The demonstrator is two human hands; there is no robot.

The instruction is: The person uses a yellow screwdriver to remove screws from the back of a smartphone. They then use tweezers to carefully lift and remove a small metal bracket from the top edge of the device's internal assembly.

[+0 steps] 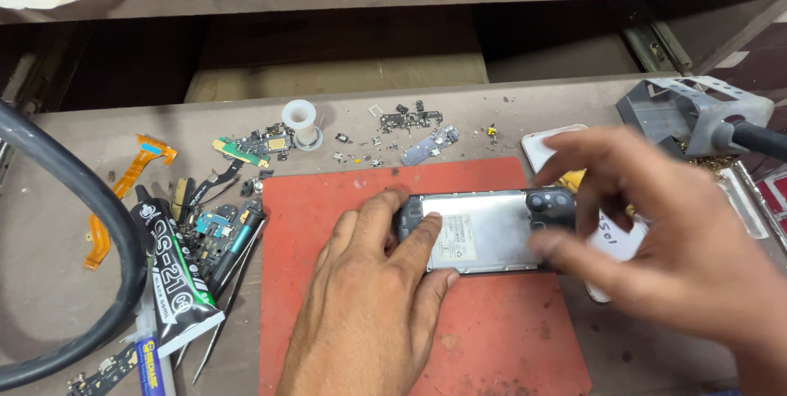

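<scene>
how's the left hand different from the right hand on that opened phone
The left hand lies flat and sharp in the picture, fingers pressing the opened phone at its left end; the right hand is blurred and raised, fingertips at the camera end. The left hand rests over the red mat; the right hand reaches in from the right, over a white phone part. Both are bare and touch the same phone.

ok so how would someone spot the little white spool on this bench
Start at the red mat in the middle of the bench and look past its upper left corner. There, among scattered circuit scraps, stands the white spool, upright on a round base. It is the only pale cylinder among dark, flat parts.
</scene>
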